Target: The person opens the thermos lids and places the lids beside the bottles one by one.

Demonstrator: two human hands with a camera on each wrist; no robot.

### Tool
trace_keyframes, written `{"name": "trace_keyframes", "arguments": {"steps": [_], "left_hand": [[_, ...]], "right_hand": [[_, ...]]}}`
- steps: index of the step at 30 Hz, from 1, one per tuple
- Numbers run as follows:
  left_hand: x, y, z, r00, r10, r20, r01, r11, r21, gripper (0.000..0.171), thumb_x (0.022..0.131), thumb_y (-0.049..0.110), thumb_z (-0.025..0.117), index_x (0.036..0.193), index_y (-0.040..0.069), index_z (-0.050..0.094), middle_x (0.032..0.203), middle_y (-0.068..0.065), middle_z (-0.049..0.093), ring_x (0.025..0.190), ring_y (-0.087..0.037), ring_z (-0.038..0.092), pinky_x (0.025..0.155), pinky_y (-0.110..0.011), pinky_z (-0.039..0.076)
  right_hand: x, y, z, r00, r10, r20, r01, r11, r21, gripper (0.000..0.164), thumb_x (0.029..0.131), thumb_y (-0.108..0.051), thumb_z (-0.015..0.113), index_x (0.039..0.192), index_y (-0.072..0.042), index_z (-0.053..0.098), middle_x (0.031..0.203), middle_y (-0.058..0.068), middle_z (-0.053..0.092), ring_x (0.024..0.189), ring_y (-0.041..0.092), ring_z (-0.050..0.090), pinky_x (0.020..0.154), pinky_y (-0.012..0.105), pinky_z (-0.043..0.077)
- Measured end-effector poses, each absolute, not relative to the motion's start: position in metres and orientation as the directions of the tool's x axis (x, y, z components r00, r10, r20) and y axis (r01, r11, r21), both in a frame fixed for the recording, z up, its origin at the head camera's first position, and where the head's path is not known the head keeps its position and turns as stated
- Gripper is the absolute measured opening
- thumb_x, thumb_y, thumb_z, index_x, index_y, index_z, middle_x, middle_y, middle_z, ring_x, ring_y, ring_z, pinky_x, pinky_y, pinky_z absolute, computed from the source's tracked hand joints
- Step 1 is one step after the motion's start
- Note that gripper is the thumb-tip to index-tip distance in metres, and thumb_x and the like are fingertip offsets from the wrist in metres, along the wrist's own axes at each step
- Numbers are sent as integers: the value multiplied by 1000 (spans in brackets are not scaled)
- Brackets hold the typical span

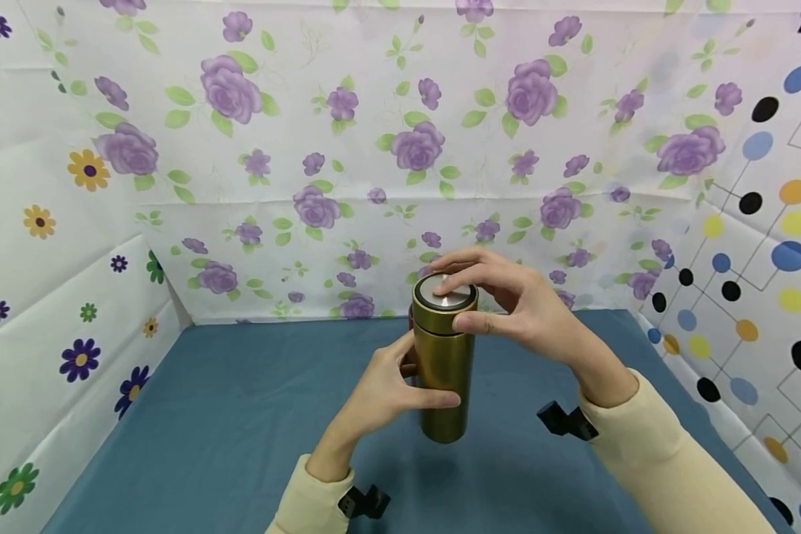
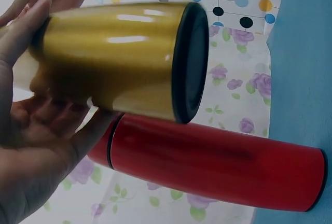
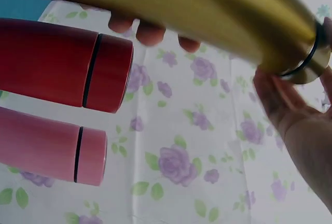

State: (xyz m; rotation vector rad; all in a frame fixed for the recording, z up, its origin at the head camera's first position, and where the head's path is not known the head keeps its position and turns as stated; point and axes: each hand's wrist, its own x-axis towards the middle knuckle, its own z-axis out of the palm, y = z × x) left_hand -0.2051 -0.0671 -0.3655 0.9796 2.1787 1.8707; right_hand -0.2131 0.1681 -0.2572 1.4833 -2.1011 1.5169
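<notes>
A gold thermos flask (image 1: 444,371) with a black ring and silver disc on its lid is held upright above the blue cloth. My left hand (image 1: 387,393) grips its body, thumb across the front and fingers behind. At the top, my right hand (image 1: 527,308) holds the lid (image 1: 435,320), thumb on the near side and a finger over the disc. The flask's dark base (image 2: 194,63) shows in the left wrist view. Behind it stands a red flask (image 2: 218,164), almost wholly hidden in the head view. The right wrist view also shows a pink flask (image 3: 41,143).
Blue cloth (image 1: 274,400) covers the table. A purple-flowered sheet (image 1: 374,148) hangs at the back, a flower-print sheet (image 1: 47,297) at the left and a dotted sheet (image 1: 761,297) at the right. Black wrist cameras (image 1: 363,502) sit at both cuffs.
</notes>
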Motion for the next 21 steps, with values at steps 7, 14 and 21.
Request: {"name": "trace_keyframes", "arguments": {"steps": [7,14,21], "left_hand": [[-203,-63,-365,-825,431,366,446,99,890,76,85,28,90,149,35,51,132,7,65,117,-13,65,102,-42,54],[-204,-64,-366,-830,423,364,443,105,890,77,84,29,90,150,34,50,133,7,65,119,-13,64,104,-44,53],[-205,-69,-364,-803,478,355,442,79,893,76,85,29,89,150,35,51,136,7,63,120,-15,64,104,-46,52]], "right_hand": [[-198,155,-260,-530,-509,678,-841,215,-496,40,95,-12,78,134,-12,67,146,8,57,137,23,51,108,35,48],[-196,150,-260,-550,-475,687,-824,174,-539,39,89,-3,81,126,-8,69,143,8,60,134,24,55,106,34,49],[-205,159,-257,-542,-541,644,-778,34,-627,34,91,-5,80,123,-4,71,142,11,60,135,29,55,111,41,48]]}}
